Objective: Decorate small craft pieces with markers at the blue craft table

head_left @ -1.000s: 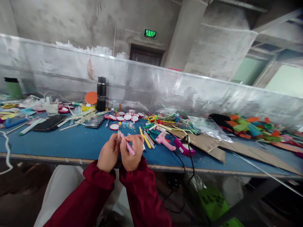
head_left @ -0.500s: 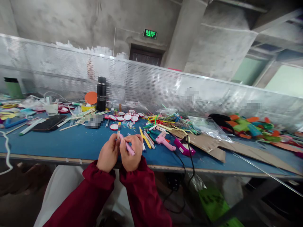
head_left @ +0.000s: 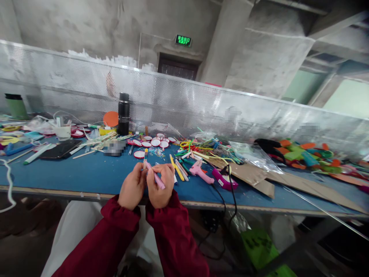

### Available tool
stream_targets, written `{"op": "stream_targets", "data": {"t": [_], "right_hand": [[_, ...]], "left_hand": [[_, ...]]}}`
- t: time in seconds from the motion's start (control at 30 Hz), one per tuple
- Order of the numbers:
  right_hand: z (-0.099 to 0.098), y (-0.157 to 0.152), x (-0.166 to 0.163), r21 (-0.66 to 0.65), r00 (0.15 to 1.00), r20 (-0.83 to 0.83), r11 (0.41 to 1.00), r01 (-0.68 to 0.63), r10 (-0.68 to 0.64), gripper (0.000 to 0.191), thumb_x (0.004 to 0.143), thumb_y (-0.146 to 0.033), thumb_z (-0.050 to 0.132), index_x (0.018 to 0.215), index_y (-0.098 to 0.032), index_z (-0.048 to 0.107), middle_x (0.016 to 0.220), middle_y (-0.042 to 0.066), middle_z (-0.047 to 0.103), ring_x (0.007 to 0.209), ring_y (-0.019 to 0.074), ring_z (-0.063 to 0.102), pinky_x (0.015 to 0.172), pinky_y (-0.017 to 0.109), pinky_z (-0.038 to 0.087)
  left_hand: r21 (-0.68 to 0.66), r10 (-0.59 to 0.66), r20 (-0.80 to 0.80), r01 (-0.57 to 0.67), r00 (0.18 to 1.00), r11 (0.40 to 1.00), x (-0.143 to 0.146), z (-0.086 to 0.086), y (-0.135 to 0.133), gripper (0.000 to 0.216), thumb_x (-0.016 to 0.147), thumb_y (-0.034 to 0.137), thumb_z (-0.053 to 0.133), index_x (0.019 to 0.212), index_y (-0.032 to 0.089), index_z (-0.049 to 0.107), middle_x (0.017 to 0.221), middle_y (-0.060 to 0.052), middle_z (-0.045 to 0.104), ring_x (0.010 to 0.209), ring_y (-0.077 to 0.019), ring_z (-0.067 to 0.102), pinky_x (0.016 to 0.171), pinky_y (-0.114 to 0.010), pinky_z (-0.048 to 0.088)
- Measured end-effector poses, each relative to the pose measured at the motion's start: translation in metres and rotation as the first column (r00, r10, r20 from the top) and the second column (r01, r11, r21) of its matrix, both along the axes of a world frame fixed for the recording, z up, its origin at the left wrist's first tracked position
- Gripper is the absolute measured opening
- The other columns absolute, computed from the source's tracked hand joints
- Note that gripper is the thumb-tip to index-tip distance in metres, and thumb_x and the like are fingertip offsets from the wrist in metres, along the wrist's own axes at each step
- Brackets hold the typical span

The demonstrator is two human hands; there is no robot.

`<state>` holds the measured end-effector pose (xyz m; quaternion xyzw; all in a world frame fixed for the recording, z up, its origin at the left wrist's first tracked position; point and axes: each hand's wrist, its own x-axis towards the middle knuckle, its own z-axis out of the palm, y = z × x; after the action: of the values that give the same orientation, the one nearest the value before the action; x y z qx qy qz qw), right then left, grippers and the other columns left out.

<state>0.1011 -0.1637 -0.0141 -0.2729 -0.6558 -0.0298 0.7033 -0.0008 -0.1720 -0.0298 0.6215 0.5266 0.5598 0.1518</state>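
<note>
Both hands closing together: right hand (head_left: 159, 188) pinching pink stick (head_left: 155, 177), slanting far-left toward left hand (head_left: 132, 188), also gripping.

I am seated at a craft assembly station inside an industrial building. Indicators: bare concrete walls and a concrete pillar (head_left: 227, 42); a green illuminated exit sign (head_left: 183, 40) above a dark doorway; a perforated metal partition (head_left: 201, 105) running the full length of the counter (head_left: 86, 173), which has a blue work surface. Work materials are spread along the counter: pink glue guns (head_left: 213, 175) with cords, coloured sticks (head_left: 178, 169), red-rimmed round discs (head_left: 152, 143), cardboard sheets (head_left: 288, 182), plastic bags, and a heap of coloured foam pieces (head_left: 305, 156) at the far right
</note>
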Motion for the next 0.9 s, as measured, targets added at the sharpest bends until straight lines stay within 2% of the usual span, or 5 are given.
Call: {"op": "stream_targets", "data": {"t": [0.4,0.9], "right_hand": [[-0.0012,0.0026,0.0007,-0.017,1.000,-0.007,1.000,-0.018,0.018,0.012,0.085,-0.021,0.053,0.073,-0.020,0.050,0.069,-0.001,0.058,0.070,0.0134,0.053,0.080,0.033,0.042],[-0.0017,0.0032,0.0014,-0.032,0.999,-0.017,0.999,-0.029,0.028,0.013,0.086,-0.022,0.052,0.073,-0.020,0.050,0.069,-0.001,0.057,0.071,0.0140,0.053,0.078,0.033,0.043]], "left_hand": [[-0.021,-0.019,-0.011,0.018,1.000,1.000,-0.0005,0.0010,-0.0004,0.024,0.092,0.040,0.037,0.091,0.021,0.051,0.072,0.001,0.059,0.063,-0.0139,0.053,0.061,-0.025,0.040],[-0.027,-0.039,-0.011,0.039,0.999,0.999,-0.0008,0.0003,0.0001,0.023,0.092,0.039,0.036,0.090,0.021,0.050,0.069,0.002,0.056,0.056,-0.0128,0.048,0.055,-0.024,0.036]]}}
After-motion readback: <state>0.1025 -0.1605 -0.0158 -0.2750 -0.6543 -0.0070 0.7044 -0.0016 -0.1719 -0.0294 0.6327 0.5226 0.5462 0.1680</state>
